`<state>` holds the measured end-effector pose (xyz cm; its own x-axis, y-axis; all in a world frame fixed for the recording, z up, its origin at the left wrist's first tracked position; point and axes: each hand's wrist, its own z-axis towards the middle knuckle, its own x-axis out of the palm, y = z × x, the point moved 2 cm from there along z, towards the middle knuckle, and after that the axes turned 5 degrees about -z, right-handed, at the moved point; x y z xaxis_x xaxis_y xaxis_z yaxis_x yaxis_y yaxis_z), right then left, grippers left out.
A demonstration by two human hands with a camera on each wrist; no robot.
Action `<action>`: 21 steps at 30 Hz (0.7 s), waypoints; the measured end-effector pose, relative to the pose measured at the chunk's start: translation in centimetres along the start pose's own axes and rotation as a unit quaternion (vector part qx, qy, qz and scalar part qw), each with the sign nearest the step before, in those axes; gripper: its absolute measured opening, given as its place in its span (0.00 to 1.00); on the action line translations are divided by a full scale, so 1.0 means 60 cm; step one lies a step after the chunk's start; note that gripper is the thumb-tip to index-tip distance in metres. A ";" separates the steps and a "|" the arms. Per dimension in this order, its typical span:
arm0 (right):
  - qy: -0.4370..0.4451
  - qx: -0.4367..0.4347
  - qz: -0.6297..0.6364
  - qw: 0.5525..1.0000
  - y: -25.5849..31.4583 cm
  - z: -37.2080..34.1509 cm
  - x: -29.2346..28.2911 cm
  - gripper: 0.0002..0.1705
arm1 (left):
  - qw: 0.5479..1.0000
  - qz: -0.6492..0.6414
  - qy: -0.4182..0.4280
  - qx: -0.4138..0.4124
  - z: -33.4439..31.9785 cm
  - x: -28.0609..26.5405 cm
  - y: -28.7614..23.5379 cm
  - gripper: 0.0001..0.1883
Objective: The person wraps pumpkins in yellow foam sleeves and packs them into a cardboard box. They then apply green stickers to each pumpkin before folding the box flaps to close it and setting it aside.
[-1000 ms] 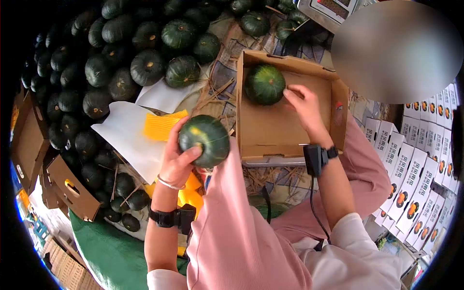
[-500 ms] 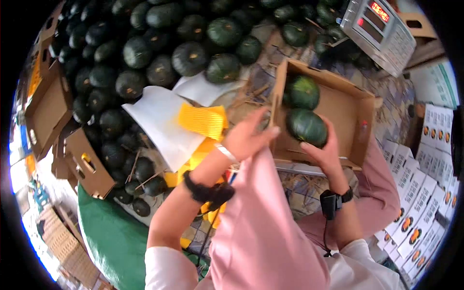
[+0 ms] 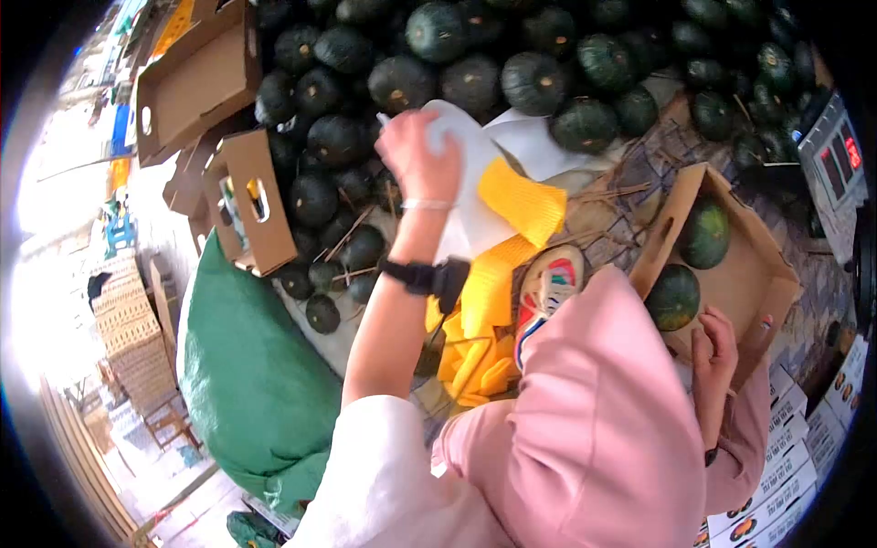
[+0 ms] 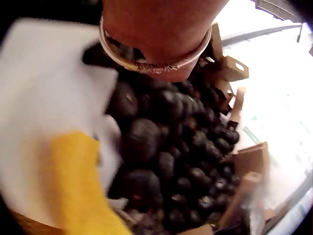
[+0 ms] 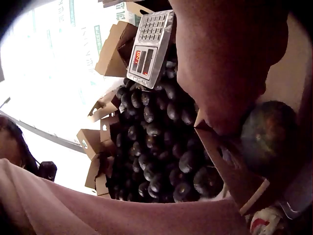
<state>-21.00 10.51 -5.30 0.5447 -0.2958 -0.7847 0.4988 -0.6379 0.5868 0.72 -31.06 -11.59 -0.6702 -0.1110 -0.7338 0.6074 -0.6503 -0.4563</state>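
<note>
My left hand [image 3: 420, 155], blurred, is over the left edge of a white sheet [image 3: 466, 219], beside the heap of dark green pumpkins [image 3: 402, 84]. Whether its fingers grip the sheet I cannot tell; in the left wrist view the hand is mostly hidden past the bracelet [image 4: 156, 68]. Inside the cardboard box [image 3: 744, 301] two green pumpkins lie along the left side, a farther one [image 3: 704, 234] and a nearer one [image 3: 672, 298]. Loosely bent and holding nothing, the fingers of my right hand [image 3: 715, 347] hang at the box's near side, close to the nearer pumpkin.
Yellow foam netting [image 3: 523, 199] lies over the sheet, with more yellow pieces [image 3: 475, 361] by a shoe [image 3: 551, 283]. A digital scale [image 3: 833, 160] stands at the right. Cardboard boxes [image 3: 196, 82] and a green bag [image 3: 251, 374] are at the left; white printed cartons [image 3: 786, 457] sit lower right.
The pumpkin from my left hand passed to my right and now lies in the box, let go. My left hand has swung left to the white sheet, and the head view has turned left.
</note>
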 end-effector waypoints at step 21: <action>0.286 0.063 0.512 0.808 0.230 0.132 0.117 0.23 | 0.503 -0.715 0.156 -0.460 -0.193 -0.145 -0.035 0.37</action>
<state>-15.63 -6.02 -4.28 0.8685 -0.3602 0.3407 -0.4632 -0.3445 0.8166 10.23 -20.00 -10.07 -0.6893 0.1928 0.6984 -0.3636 0.7417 -0.5636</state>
